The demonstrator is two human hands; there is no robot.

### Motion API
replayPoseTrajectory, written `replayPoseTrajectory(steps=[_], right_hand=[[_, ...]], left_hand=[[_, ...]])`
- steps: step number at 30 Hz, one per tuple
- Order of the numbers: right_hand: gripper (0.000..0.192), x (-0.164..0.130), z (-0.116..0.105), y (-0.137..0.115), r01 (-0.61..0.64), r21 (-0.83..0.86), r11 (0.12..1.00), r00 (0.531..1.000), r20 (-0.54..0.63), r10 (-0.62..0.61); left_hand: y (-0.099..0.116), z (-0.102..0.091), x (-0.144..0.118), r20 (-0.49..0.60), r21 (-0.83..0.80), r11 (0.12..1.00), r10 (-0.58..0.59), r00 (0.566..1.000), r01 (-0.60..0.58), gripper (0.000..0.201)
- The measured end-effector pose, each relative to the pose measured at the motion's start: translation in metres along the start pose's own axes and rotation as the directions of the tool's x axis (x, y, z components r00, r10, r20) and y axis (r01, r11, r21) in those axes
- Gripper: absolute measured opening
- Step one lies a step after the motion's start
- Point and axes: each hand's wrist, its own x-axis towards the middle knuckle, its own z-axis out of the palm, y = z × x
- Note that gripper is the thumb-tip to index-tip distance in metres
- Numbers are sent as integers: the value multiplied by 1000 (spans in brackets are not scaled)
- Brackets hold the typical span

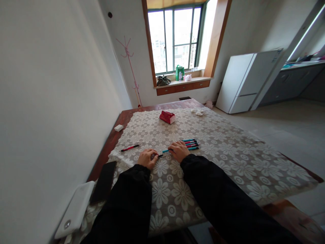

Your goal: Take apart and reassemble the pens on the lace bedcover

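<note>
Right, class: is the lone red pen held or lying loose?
Lying loose: the lone red pen rests on the tablecloth, apart from the left hand.

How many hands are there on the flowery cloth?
2. The left hand has a dark piece at its fingertips; the right hand is just beside the bunch of pens.

Over a floral lace tablecloth [159, 193], the left hand [147, 158] pinches a black pen part [160, 156], while the right hand [179, 150] has its fingertips at a teal pen barrel [165, 151], its exact grip unclear. Beyond the right hand lie several teal and red pens [193, 144] side by side; a red-and-black pen [130, 148] lies apart, left of the left hand, with a black smartphone [104, 181] nearer the wearer.
</note>
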Motion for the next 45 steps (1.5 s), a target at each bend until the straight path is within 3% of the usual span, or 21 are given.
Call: replayPoseTrajectory(steps=[11, 16, 20, 29, 36, 40, 45], right_hand=[[12, 0, 0, 0, -26, 11, 1000, 1000, 1, 26], [9, -1, 3, -3, 116, 77, 990, 993, -42, -113], [5, -2, 5, -4, 193, 109, 975, 981, -21, -192], [5, -3, 10, 0, 165, 101, 981, 986, 17, -167], [4, -2, 9, -1, 95, 60, 994, 995, 10, -96], [7, -1, 3, 0, 74, 33, 997, 997, 6, -74], [10, 0, -9, 3, 73, 10, 997, 995, 69, -74]], left_hand=[[-6, 3, 1, -70, -13, 999, -32, 997, 31, 12], [-9, 4, 2, -103, 15, 992, -126, 987, 128, 12], [-10, 4, 2, -99, 42, 989, -137, 986, 142, 12], [-2, -1, 0, -126, 121, 971, -192, 973, 207, 15], [4, -6, 0, -58, 77, 995, -66, 996, 71, 33], [5, -6, 0, -35, 74, 996, -55, 998, 57, 37], [1, -3, 0, -61, 95, 987, -125, 990, 131, 21]])
